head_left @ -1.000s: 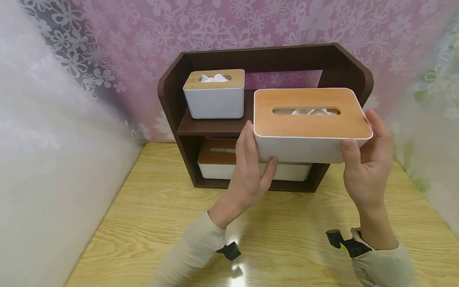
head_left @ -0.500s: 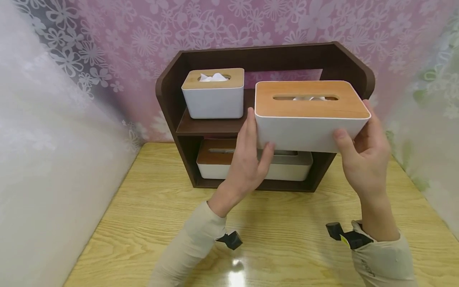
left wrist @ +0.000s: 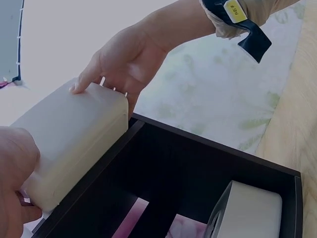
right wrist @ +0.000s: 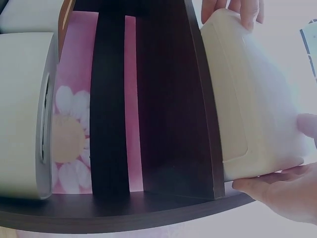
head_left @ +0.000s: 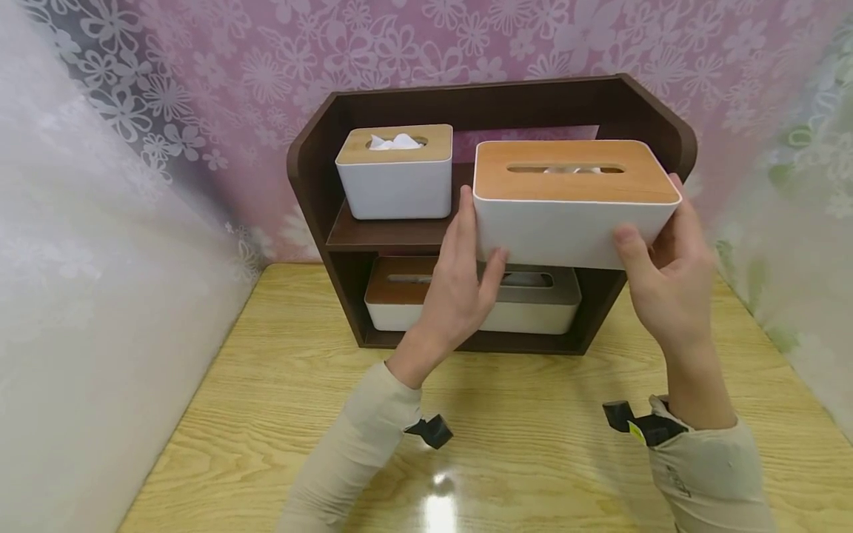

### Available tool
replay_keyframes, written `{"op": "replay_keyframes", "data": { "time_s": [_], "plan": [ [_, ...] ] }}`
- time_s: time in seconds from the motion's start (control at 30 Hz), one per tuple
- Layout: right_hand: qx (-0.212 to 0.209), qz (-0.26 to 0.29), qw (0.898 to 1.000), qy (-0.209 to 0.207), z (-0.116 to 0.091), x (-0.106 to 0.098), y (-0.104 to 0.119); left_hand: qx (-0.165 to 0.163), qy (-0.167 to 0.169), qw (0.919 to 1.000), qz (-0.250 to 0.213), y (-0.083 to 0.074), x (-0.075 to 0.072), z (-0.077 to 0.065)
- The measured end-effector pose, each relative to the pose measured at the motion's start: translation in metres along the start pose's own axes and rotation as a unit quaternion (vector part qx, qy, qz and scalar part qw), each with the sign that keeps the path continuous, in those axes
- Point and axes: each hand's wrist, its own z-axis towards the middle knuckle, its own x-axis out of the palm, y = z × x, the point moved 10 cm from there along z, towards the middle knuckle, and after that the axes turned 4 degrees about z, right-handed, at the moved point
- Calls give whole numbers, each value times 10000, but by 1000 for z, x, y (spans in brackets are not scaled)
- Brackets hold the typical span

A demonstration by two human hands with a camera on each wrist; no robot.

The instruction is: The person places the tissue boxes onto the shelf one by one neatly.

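Note:
A white tissue box [head_left: 553,233] with an orange-brown wooden lid is held up between both hands at the right of the upper shelf. My left hand [head_left: 453,289] holds its left end, fingers along the side and thumb on the front. My right hand [head_left: 673,292] grips the right end, thumb on the front face and fingers round the side. In the left wrist view, the box's underside [left wrist: 69,134] lies close along the shelf board's edge. The right wrist view shows the fingertips of my right hand [right wrist: 282,193] at a bottom corner.
The dark brown shelf unit [head_left: 400,235] stands on a wood-grain table [head_left: 280,414] against a pink floral backdrop. A smaller light-lidded tissue box [head_left: 396,189] sits upper left. Below are a brown-lidded box [head_left: 396,314] and a grey-lidded one [head_left: 533,318].
Both hands have moved forward toward the shelf with the tissue box, higher in the head view. More of the grey-lidded box below shows now.

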Motion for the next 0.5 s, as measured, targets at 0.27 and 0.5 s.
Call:
{"op": "replay_keyframes", "data": {
  "time_s": [0.27,0.5],
  "plan": [
    [-38,-333,9994,-90,4,1,2,-463,290,9985,71,12,4,5],
    [-123,-1285,9907,-420,6,-3,2,-927,454,9945,156,22,6,7]
  ]
}}
